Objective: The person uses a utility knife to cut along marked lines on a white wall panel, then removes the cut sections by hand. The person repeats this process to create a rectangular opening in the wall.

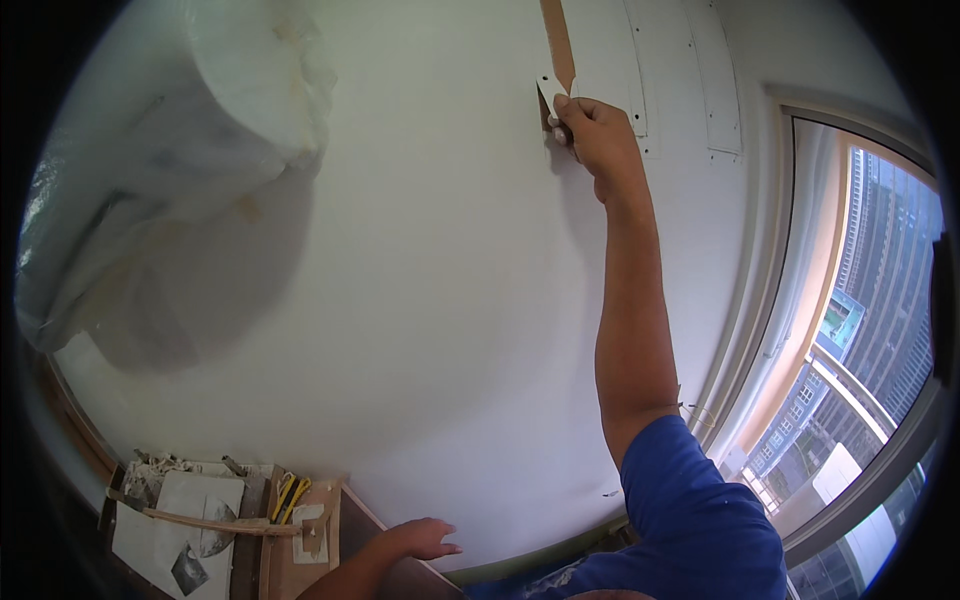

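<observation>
My right hand [595,130], raised high against the white wall [430,260], is closed in a pinch on a thin white-and-brown strip [552,92] that looks like wall facing paper. Just above the fingers, a narrow brown band [558,40] runs up the wall and tapers to a point at the hand. The strip's lower part is hidden by my fingers. Low in view, my left hand [428,540] is open with its fingers stretched out, holding nothing, beside the edge of a wooden box [345,510].
Lower left, a white board [165,500], a long wooden stick [190,520] and a yellow utility knife [290,495] lie about the box. Cloudy plastic sheeting [200,100] bulges from the upper left wall. Outlined strips [690,80] mark the wall near a window [850,330] at right.
</observation>
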Tool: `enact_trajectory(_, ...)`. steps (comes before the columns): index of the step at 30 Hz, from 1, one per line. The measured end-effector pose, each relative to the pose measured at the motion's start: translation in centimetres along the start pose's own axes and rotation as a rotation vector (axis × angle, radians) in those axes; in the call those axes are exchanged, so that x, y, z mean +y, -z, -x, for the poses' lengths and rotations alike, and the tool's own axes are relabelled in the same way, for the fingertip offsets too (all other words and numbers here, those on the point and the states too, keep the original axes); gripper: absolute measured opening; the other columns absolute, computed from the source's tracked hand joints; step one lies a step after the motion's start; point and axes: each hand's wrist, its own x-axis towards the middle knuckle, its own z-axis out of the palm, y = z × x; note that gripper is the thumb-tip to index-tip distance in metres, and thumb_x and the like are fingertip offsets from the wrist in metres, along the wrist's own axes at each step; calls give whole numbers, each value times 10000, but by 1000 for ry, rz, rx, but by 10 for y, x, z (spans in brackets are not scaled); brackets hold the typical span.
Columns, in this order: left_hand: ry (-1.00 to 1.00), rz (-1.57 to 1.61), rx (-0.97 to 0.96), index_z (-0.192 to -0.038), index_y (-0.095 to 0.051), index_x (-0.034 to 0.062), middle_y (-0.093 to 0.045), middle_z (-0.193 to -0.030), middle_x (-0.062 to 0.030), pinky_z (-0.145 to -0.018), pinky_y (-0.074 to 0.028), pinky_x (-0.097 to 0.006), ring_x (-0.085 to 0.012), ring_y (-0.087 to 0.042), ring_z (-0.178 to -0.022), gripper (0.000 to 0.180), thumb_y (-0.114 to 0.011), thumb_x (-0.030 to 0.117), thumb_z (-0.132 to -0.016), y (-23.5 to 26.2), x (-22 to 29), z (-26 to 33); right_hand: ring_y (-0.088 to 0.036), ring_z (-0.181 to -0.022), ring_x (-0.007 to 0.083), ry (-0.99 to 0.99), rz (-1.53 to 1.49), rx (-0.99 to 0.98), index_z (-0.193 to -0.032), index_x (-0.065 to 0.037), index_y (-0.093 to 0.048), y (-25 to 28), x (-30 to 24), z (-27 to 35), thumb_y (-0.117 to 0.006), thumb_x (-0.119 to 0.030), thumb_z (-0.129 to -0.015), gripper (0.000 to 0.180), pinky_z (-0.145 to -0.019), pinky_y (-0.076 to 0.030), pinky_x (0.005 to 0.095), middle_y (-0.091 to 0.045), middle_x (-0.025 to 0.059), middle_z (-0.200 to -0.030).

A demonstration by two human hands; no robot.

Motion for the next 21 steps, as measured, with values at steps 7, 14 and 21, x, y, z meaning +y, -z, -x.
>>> enact_trajectory(7, -21, -12, -35, -1449, -557, -32, -594, -1446, -263, -1139, -450, -459, -423, -571, -1331, 743, -583, 570, -1015, -1, 5, -1, -452, -617, 88, 139, -250, 16, -856, -7, -696, 21, -24, -5, -683, -265, -1012, 302, -607, -363, 266, -577, -13, -693)
enact_trajectory(14, -12, -12, -35, -1460, -555, -17, -609, -1421, -270, -1124, -464, -459, -425, -586, -1313, 756, -581, 590, -1010, -1, 11, 2, -391, -549, 78, 274, -306, -12, -883, -19, -633, 44, -66, 8, -651, -260, -1032, 284, -550, -342, 247, -551, 3, -678)
enact_trajectory(21, -42, -26, -29, -1463, -554, -10, -646, -1363, -279, -1108, -477, -464, -433, -608, -1281, 760, -570, 601, -1012, -8, 3, -2, -450, -574, 85, 501, -445, -79, -902, -31, -637, 57, -127, -2, -613, -211, -1042, 229, -561, -374, 260, -572, 11, -701)
